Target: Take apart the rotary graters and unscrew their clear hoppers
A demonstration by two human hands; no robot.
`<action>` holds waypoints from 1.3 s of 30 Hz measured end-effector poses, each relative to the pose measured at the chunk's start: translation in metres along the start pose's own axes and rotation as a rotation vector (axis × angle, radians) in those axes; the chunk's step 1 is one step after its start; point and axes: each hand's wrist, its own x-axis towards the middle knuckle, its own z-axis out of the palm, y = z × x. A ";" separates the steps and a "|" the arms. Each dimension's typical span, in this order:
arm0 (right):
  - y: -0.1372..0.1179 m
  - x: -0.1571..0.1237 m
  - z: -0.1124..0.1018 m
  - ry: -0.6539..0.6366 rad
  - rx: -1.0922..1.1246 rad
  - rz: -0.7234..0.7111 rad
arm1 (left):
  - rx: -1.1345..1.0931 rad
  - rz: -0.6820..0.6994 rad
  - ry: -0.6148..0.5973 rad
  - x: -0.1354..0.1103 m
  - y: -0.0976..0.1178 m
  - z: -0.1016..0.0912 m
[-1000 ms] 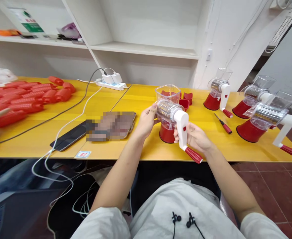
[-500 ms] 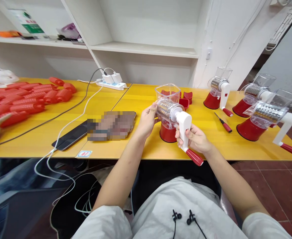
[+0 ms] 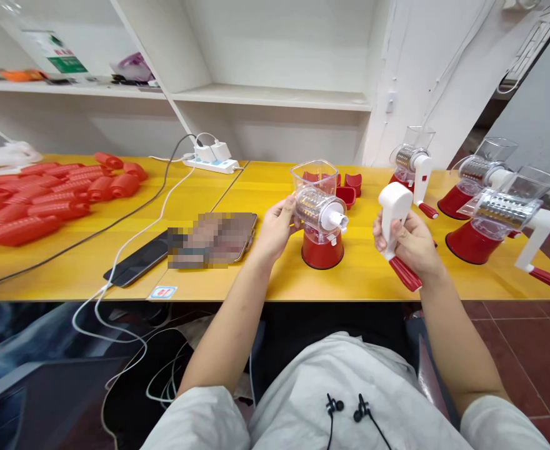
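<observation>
A rotary grater (image 3: pixel 319 215) with a clear hopper, steel drum and red base stands on the yellow table (image 3: pixel 256 275) in front of me. My left hand (image 3: pixel 275 228) grips the left end of its drum housing. My right hand (image 3: pixel 409 244) is closed around a white crank handle (image 3: pixel 394 215) with a red knob, held off the grater, about a hand's width to its right. The drum's white hub is bare.
Three more assembled graters (image 3: pixel 495 215) and a red screwdriver stand at the right. Small red cups (image 3: pixel 350 185) sit behind the grater. A phone (image 3: pixel 139 256), cables, a power strip (image 3: pixel 212 161) and a pile of red drums (image 3: pixel 45 194) lie to the left.
The white crank has come off the grater's drum; my right hand has carried it away to the right. A hand at the far left edge has gone from view.
</observation>
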 end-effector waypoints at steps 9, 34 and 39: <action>0.040 0.008 0.055 0.346 -0.274 -0.080 | 0.028 0.131 0.049 0.000 0.003 0.001; 0.059 0.012 0.082 0.148 -0.680 -0.287 | -0.126 0.021 -0.012 0.004 -0.003 -0.006; 0.036 0.003 0.053 0.067 -0.649 -0.257 | 0.148 0.280 -0.215 0.001 -0.001 -0.017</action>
